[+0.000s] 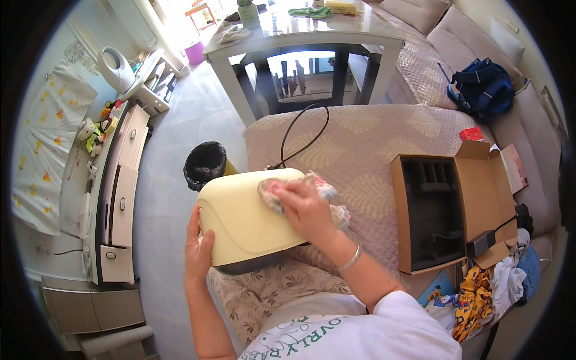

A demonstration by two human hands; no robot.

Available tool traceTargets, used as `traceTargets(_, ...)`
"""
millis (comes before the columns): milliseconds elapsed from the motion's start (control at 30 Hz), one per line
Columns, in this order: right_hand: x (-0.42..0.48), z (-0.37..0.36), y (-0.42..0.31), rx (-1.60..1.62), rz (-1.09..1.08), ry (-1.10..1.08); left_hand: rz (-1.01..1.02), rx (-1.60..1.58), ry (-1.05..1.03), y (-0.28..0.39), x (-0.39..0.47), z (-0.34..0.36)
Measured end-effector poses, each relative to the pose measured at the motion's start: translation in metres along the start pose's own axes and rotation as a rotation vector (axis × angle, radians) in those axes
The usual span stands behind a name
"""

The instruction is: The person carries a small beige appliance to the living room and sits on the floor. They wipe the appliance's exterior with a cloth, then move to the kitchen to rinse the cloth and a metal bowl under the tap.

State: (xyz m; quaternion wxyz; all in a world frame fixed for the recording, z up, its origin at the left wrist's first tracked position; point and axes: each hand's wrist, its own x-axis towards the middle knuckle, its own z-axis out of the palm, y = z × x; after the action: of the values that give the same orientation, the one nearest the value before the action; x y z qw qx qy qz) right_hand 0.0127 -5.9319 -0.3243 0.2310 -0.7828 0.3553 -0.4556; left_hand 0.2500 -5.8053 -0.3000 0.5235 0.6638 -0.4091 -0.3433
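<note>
A cream-coloured appliance (238, 216) with rounded corners and a dark lower part rests over my lap, tilted. My left hand (199, 247) grips its left end, thumb on the near side. In my right hand (303, 204) is a bunched patterned cloth (270, 193), pressed against the right part of the cream surface; hand and cloth are slightly blurred. Loose folds of the cloth hang out past my wrist. From behind the appliance a black power cord (327, 119) loops onto the quilted sofa cover (369, 180). The appliance's underside is hidden.
A bin with a black liner (204, 164) stands on the floor beyond the appliance's left end. To the right lie an open cardboard box (427, 216), a black power adapter (480, 244) and piled clothes (477, 297). Ahead stands a white table (306, 40); a blue backpack (483, 90) sits far right.
</note>
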Motion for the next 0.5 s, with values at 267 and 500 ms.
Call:
traceTargets(267, 0.013, 0.006, 0.035, 0.091, -0.034, 0.063, 0.153, 0.462, -0.013, 0.021, 0.030, 0.000)
traceTargets(500, -0.016, -0.001, -0.011, 0.047, -0.136, -0.022, 0.204, 0.673, 0.023, 0.025, 0.048, 0.012)
